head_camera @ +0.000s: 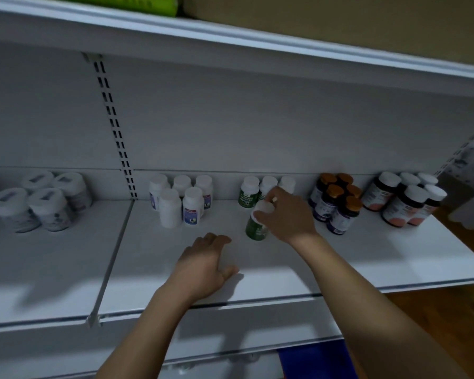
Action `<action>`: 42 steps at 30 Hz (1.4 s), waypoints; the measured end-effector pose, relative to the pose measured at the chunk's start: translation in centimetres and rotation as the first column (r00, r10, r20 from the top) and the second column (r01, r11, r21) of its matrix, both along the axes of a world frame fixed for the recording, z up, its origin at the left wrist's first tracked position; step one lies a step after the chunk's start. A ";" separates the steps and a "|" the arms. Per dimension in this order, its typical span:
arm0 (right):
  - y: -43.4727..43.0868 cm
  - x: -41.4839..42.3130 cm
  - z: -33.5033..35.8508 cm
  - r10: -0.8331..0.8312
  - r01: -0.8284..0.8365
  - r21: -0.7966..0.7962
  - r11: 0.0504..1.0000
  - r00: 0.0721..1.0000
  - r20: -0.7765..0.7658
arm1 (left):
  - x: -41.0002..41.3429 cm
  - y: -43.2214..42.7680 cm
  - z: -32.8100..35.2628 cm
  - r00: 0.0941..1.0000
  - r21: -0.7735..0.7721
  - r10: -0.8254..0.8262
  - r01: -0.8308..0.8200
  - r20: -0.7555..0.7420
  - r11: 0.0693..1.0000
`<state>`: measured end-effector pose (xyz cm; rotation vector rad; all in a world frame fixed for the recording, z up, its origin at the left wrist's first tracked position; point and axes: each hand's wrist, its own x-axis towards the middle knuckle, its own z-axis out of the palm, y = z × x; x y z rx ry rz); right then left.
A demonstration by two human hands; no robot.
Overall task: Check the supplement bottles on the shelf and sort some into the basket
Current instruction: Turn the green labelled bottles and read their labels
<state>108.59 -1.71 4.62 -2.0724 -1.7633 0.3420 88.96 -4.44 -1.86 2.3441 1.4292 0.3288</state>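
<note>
**Sorting barely under way: one green bottle in hand**

The right hand (285,214) grips the green bottle (255,228) at its white cap, fingers curled round the top. The bottle tilts at the front of its group, low over the shelf (340,258); whether its base touches the board cannot be told.

The left hand (203,266) rests palm down on the shelf, near the green bottle on its left. Its fingers are relaxed and hold nothing.

Just behind the green bottle stand the other green bottles (249,191). The blue-labelled white bottles (181,201) are to its left and the white jars (39,203) far to its left. The orange-capped dark bottles (337,206) stand close on its right, and the white-capped dark bottles (405,198) beyond those.

All the groups look full, so most of the checking seems to lie ahead. A blue object (312,359) shows well below the green bottle. It may be the basket, but nothing in it can be seen.
</note>
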 end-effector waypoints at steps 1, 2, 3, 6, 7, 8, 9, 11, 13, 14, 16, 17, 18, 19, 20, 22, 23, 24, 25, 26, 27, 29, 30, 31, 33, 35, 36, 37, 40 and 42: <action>0.8 0.1 -0.2 -0.005 0.004 0.020 1.000 0.998 0.055 | -0.1 0.3 0.2 1.000 -0.012 0.003 -0.004 -0.028 1.000; 1.5 0.3 -0.4 -0.008 0.004 0.032 0.999 0.994 0.111 | -0.2 0.6 0.3 0.999 -0.026 0.008 -0.009 -0.048 1.000; 2.3 0.4 -0.7 -0.012 0.006 0.038 0.999 0.985 0.175 | -0.2 0.8 0.5 0.998 -0.038 0.013 -0.015 -0.054 0.999; 4.4 0.9 -1.3 -0.015 0.003 0.037 0.999 0.945 0.327 | 0.2 1.4 1.3 0.999 -0.065 0.013 -0.017 -0.048 0.998; 4.9 1.1 -1.6 -0.012 0.000 0.037 0.999 0.942 0.336 | 0.3 1.5 1.5 0.999 -0.070 0.014 -0.018 -0.048 0.997; 5.3 1.2 -1.8 -0.008 -0.006 0.039 0.999 0.943 0.333 | 0.4 1.7 1.7 0.999 -0.071 0.018 -0.022 -0.046 0.997; 5.6 1.4 -2.1 -0.002 -0.015 0.049 0.999 0.943 0.332 | 0.6 1.7 1.8 0.999 -0.068 0.025 -0.027 -0.041 0.997; 5.9 1.6 -2.6 0.002 -0.028 0.075 0.997 0.944 0.329 | 0.8 1.6 2.0 0.999 -0.060 0.042 -0.043 -0.024 0.997; 6.1 1.9 -2.9 0.002 -0.037 0.094 0.995 0.937 0.350 | 1.1 1.4 1.9 0.998 -0.052 0.062 -0.062 -0.010 0.997; 6.1 2.1 -3.1 0.002 -0.042 0.098 0.994 0.928 0.372 | 1.2 1.3 1.9 0.997 -0.050 0.071 -0.071 -0.009 0.996; 6.2 2.6 -3.5 0.006 -0.062 0.132 0.989 0.920 0.391 | 1.6 1.2 1.9 0.996 -0.058 0.084 -0.085 -0.009 0.995; 6.3 2.9 -3.8 0.014 -0.079 0.160 0.984 0.927 0.374 | 1.9 1.2 1.9 0.996 -0.063 0.090 -0.090 -0.010 0.994; 6.2 3.1 -3.8 0.023 -0.093 0.190 0.977 0.940 0.342 | 2.3 1.2 2.1 0.996 -0.063 0.094 -0.094 -0.010 0.994; 6.2 3.4 -3.7 0.028 -0.099 0.220 0.971 0.953 0.302 | 2.7 1.2 2.2 0.995 -0.060 0.097 -0.097 -0.009 0.993; 6.2 3.9 -3.5 0.026 -0.096 0.250 0.963 0.963 0.269 | 3.3 1.1 2.3 0.995 -0.055 0.099 -0.099 -0.007 0.994; 6.4 5.5 -2.6 -0.002 -0.074 0.289 0.954 0.967 0.254 | 4.5 1.0 2.5 0.994 -0.040 0.107 -0.107 -0.007 0.993; 6.7 6.6 -2.1 -0.006 -0.070 0.267 0.961 0.962 0.272 | 5.0 1.0 2.5 0.994 -0.032 0.113 -0.113 -0.010 0.993; 7.0 7.8 -1.7 0.006 -0.069 0.200 0.977 0.955 0.298 | 5.6 1.1 2.5 0.992 -0.026 0.122 -0.122 -0.016 0.992; 7.6 9.1 -1.4 0.043 -0.078 0.096 0.992 0.945 0.324 | 6.1 1.2 2.5 0.991 -0.025 0.132 -0.132 -0.025 0.991; 8.0 10.1 -1.2 0.094 -0.095 -0.015 0.995 0.932 0.351 | 6.7 1.3 2.6 0.989 -0.026 0.141 -0.142 -0.035 0.990; 8.6 11.0 -1.2 0.148 -0.112 -0.116 0.987 0.916 0.373 | 7.3 1.4 2.6 0.988 -0.026 0.147 -0.148 -0.045 0.989; 9.2 11.8 -1.4 0.246 -0.169 -0.221 0.960 0.887 0.390 | 8.4 1.5 2.8 0.985 -0.022 0.159 -0.161 -0.066 0.987; 9.5 12.0 -1.5 0.285 -0.210 -0.230 0.950 0.883 0.372 | 8.9 1.5 2.9 0.983 -0.016 0.164 -0.166 -0.076 0.986; 9.8 12.0 -1.7 0.314 -0.245 -0.226 0.943 0.882 0.351 | 9.4 1.5 3.0 0.982 -0.013 0.170 -0.172 -0.086 0.985; 10.2 12.1 -2.0 0.370 -0.310 -0.216 0.926 0.859 0.353 | 10.3 1.6 3.0 0.977 -0.002 0.190 -0.191 -0.100 0.981; 10.6 12.1 -2.1 0.400 -0.360 -0.175 0.917 0.836 0.376 | 11.0 1.6 3.1 0.971 0.003 0.215 -0.216 -0.106 0.976; 10.7 12.2 -2.1 0.388 -0.366 -0.134 0.921 0.840 0.378 | 11.3 1.6 3.0 0.968 0.001 0.226 -0.227 -0.110 0.974; 10.7 12.5 -2.0 0.371 -0.360 -0.102 0.927 0.845 0.385 | 11.7 1.5 3.0 0.964 -0.003 0.237 -0.239 -0.118 0.971; 9.8 13.1 -1.7 0.354 -0.357 -0.076 0.931 0.829 0.433 | 12.9 1.1 2.7 0.959 -0.023 0.265 -0.269 -0.099 0.963; 8.4 13.6 -1.5 0.351 -0.352 -0.086 0.932 0.818 0.456 | 13.8 0.4 2.3 0.958 -0.032 0.282 -0.284 -0.061 0.958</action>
